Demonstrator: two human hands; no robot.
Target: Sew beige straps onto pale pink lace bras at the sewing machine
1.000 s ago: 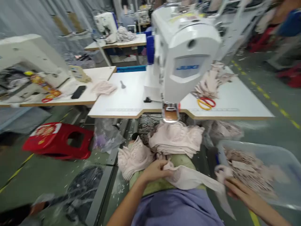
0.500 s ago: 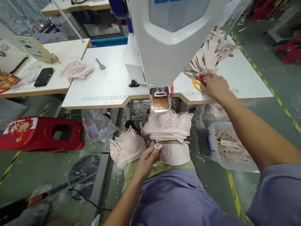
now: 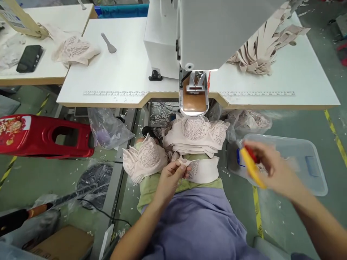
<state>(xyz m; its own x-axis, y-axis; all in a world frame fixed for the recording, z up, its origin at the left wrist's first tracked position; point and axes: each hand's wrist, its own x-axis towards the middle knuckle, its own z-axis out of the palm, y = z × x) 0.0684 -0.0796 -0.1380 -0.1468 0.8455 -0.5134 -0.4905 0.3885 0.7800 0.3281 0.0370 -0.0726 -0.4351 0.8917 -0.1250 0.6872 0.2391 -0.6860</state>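
Observation:
My left hand (image 3: 170, 180) pinches the edge of a pale pink lace bra (image 3: 207, 170) that lies across my lap. My right hand (image 3: 275, 169), blurred by motion, grips a pair of scissors (image 3: 252, 166) with yellow and red handles over the plastic bin; I cannot make out the blades. Just beyond the held bra rests a stack of similar bras (image 3: 193, 131), under the sewing machine's arm end (image 3: 194, 103). Another bunch of lace bras (image 3: 146, 157) sits on my leg to the left.
A white sewing table (image 3: 121, 72) spans the front, with a bundle of fabric strips (image 3: 255, 57) and a grey scraper-like tool (image 3: 108, 44). At right stands a clear plastic bin (image 3: 316, 180). A red stool (image 3: 46, 135) lies on the floor at left.
My right hand has picked the scissors up from the table and drawn them back toward me, over the bin. My left hand keeps its pinch on the bra. The view has tilted downward.

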